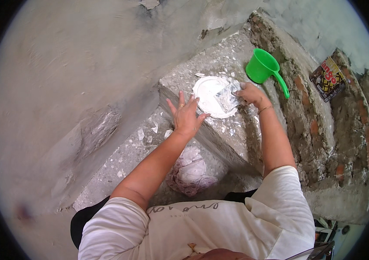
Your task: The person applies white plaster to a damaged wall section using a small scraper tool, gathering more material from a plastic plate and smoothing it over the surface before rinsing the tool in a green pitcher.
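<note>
A round white plate with white paste (208,91) rests on the grey concrete step (184,71). My left hand (185,115) has its fingers spread at the plate's left edge, with its fingertips at or near the rim. My right hand (249,95) pinches a flat, paste-smeared scraper (228,97) that lies over the right half of the plate, partly in the paste. Pale flakes are scattered round the plate. Behind it to the right stands a green plastic dipper (258,65) with a long handle pointing toward the lower right.
A pale crumpled bundle (191,171) lies on the lower step below my arms. Rough steps with exposed brick (340,143) rise at the right, holding a black, yellow and red printed package (326,80). A grey plastered wall (59,73) runs along the left.
</note>
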The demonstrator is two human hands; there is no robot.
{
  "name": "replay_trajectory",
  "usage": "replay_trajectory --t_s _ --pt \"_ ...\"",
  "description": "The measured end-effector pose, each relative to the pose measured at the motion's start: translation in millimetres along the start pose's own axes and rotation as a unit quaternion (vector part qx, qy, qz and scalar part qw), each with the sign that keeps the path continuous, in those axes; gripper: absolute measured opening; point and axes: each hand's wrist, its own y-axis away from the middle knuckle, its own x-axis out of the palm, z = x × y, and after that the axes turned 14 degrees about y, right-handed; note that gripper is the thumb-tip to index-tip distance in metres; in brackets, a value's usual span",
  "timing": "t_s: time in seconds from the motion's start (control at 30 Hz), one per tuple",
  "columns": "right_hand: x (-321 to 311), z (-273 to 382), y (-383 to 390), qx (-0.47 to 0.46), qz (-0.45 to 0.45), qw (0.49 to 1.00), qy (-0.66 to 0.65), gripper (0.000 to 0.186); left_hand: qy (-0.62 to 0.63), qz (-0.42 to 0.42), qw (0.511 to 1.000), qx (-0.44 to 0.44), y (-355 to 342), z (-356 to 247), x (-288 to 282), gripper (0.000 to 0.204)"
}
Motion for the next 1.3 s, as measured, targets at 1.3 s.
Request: replay_trajectory --t_s 1.3 --pt "-2 -66 -16 0.111 -0.18 0.977 -0.009 0.017 -0.044 0.049 0.996 0.061 -12 -4 -11 0.057"
